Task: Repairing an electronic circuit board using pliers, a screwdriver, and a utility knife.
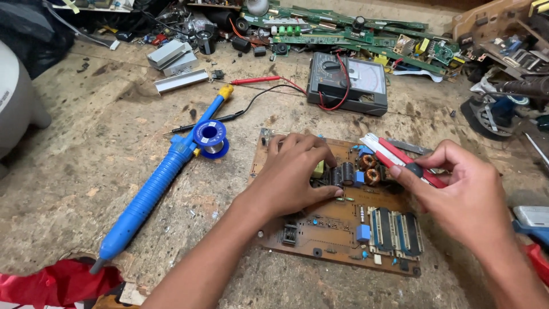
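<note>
left hand (297, 171) is pressing down on a black capacitor (347, 173) on the brown circuit board (331, 229) lying flat on the worktop (86, 166), right hand (463, 189) gripping red-handled pliers (400, 160) just beside it

The circuit board (326, 229) is brown with black and blue parts and copper-orange coils (370, 169). The pliers (400, 160) have red and white handles. On the stained tan bench (86, 160), the desoldering pump (154, 189) is blue with a yellow tip, the solder spool (210, 139) blue, the multimeter (347, 83) dark grey with red leads.
</note>
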